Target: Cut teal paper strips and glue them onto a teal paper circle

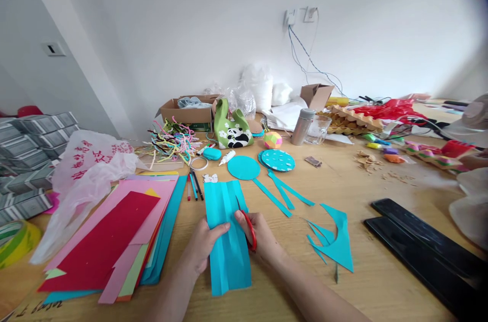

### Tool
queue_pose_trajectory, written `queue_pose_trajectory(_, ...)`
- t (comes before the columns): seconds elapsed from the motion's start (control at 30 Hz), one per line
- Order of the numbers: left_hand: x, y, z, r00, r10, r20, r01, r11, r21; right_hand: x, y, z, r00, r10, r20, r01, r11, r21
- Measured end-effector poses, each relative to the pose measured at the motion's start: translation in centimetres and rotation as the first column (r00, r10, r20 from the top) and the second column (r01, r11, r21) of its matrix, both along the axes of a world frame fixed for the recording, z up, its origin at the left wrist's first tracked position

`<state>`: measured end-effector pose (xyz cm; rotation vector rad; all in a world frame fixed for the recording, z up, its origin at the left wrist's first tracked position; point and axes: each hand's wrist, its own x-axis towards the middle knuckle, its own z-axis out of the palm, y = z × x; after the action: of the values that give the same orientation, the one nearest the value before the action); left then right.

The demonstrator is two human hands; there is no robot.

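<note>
A creased sheet of blue paper is held over the table in front of me. My left hand grips its left edge, thumb on top and fingers hidden beneath. In my right hand is a pair of red-handled scissors, its dark blade pointing up and away along the right part of the sheet. The right thumb also rests near the paper's edge. Beyond the sheet lie a plain blue paper disc and white-spotted blue discs. Blue strips and a curved blue offcut lie to the right.
At left, a stack of coloured paper lies beside a plastic bag and yellow tape. Two black phone-like slabs lie at right. Pens, a green panda bag and a steel flask are farther back.
</note>
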<state>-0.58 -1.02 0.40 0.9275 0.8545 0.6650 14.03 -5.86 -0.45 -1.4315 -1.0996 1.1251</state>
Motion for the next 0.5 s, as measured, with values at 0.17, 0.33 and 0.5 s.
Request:
queue_pose_trajectory(0.17,0.02,-0.25,0.36,1.000,-0.015,-0.020,0.016,0.999,0.035,0.07,0.10,0.05,0.999,-0.041,-0.004,0.041,0.999,0.005)
queue_pose_trajectory(0.33,0.03,-0.35,0.68,0.999,-0.032,-0.016,0.033,0.999,0.023,0.18,0.12,-0.33,0.999,-0.028,-0.037,0.029,0.999,0.031)
queue_pose_trajectory(0.5,0.07,-0.32,0.55,0.999,-0.029,-0.020,0.029,0.999,0.014,0.07,0.28,-0.79,0.996,-0.035,-0.084,0.037,0.999,0.015)
